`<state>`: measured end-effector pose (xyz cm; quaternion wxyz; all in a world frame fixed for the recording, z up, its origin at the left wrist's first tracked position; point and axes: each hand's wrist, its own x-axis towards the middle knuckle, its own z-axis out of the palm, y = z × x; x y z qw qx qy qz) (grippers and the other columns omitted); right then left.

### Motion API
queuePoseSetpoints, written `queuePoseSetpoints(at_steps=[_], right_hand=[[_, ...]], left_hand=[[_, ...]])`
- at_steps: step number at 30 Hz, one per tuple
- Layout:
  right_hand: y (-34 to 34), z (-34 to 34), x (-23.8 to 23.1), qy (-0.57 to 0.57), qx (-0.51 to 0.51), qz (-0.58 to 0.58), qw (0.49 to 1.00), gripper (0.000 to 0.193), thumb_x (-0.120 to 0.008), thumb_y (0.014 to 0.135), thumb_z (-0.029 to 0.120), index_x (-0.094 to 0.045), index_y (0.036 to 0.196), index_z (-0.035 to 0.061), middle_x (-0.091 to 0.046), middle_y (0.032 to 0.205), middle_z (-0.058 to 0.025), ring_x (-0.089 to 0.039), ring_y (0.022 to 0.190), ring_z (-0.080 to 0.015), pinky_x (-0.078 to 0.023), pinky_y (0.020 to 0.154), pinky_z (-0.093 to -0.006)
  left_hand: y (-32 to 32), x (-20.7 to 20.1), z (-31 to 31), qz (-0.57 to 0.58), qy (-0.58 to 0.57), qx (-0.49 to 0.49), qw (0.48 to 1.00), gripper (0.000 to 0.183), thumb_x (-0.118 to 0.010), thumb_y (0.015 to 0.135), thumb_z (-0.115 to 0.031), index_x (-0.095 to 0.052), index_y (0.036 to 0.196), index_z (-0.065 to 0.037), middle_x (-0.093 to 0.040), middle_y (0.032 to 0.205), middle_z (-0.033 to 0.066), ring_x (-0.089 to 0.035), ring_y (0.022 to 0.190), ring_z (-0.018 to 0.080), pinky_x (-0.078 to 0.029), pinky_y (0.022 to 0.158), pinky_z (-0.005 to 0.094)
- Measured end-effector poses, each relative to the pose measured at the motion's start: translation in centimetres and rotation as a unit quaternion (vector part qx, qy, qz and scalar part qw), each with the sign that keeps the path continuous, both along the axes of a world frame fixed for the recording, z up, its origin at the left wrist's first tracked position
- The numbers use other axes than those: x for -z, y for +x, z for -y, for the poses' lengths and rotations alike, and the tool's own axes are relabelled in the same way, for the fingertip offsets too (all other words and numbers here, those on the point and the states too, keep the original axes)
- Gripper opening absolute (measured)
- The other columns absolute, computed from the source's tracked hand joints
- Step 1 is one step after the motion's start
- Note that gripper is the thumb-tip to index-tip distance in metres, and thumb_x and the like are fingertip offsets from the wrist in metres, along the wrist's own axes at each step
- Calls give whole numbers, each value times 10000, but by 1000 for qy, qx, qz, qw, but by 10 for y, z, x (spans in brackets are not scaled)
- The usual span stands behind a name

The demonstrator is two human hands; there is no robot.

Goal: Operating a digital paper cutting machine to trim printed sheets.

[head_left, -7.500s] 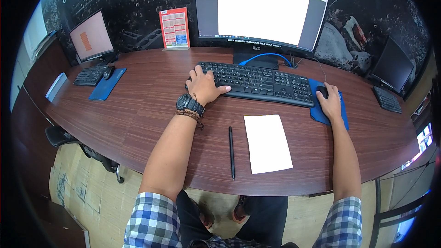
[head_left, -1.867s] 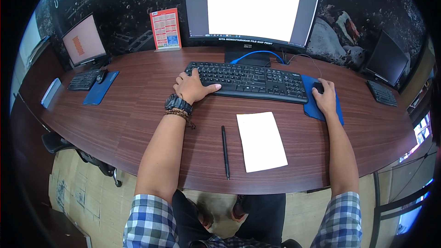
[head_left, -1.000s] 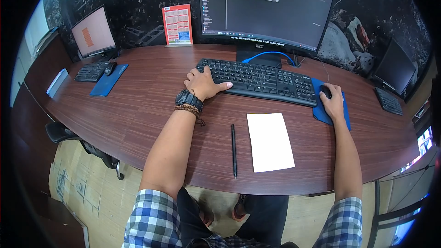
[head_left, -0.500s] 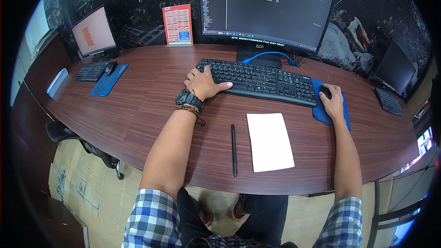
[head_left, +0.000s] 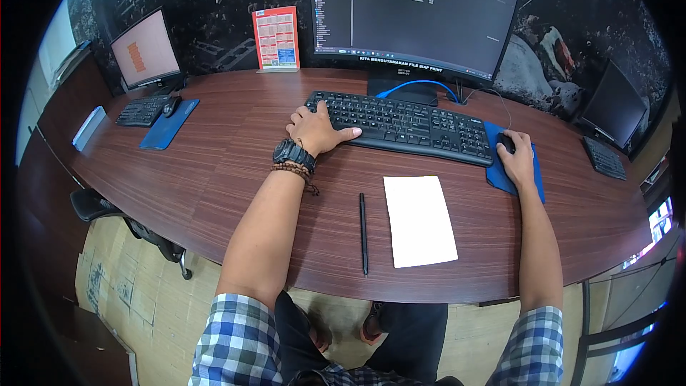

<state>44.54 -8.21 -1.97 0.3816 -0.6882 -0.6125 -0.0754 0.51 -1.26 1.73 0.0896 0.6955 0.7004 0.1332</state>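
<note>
My left hand (head_left: 316, 131) rests with spread fingers on the left end of a black keyboard (head_left: 407, 126), its thumb along the lower keys. A dark watch (head_left: 294, 154) and beaded bracelets circle that wrist. Over at the right, my right hand (head_left: 519, 159) is wrapped round a black computer mouse (head_left: 506, 144) on a blue mouse pad (head_left: 502, 180). Behind the keyboard a large monitor (head_left: 429, 21) displays a file list on a dark window. In front of the keyboard lie a blank white sheet of paper (head_left: 420, 221) and, left of it, a black pen (head_left: 364, 234).
A second monitor (head_left: 146, 50), keyboard (head_left: 143, 110) and blue mouse pad (head_left: 169, 126) stand at the left. A red-and-white calendar card (head_left: 276, 38) stands near the wall. Another dark monitor (head_left: 616, 106) is at the right. An office chair (head_left: 128, 221) sits below the desk's left edge.
Both hands keep their places on the keyboard and mouse. On the monitor, the highlighted band in the file list appears slightly altered.
</note>
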Motion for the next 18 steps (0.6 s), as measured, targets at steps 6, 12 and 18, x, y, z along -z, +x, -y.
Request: queuePoseSetpoints(at_steps=[6,12,18], right_hand=[[-1,0,0,-2,4,-3,1000,405,-698,823,212,-672,1190,44,-573,1220,-183,-571,1152,-362,-450,1009,-422],[1,0,0,-4,4,-2,1000,403,-697,825,216,-673,1189,44,-574,1220,-175,-569,1156,-358,-453,1005,-416],[-11,6,-10,-23,13,12,1000,513,-726,809,344,-652,1244,82,-558,1293,-145,-544,1213,-344,-390,1067,-455]], left_hand=[[-1,0,1,13,-4,5,1000,1110,-710,712,-765,-404,1465,-9,-393,1422,350,-360,1359,507,-328,1087,602],[0,0,1,15,-4,4,1000,1101,-712,718,-757,-405,1465,-9,-383,1426,354,-357,1360,510,-318,1092,608],[-1,1,0,12,-3,4,1000,1099,-712,718,-756,-406,1464,-8,-380,1428,357,-354,1362,512,-316,1093,610]])
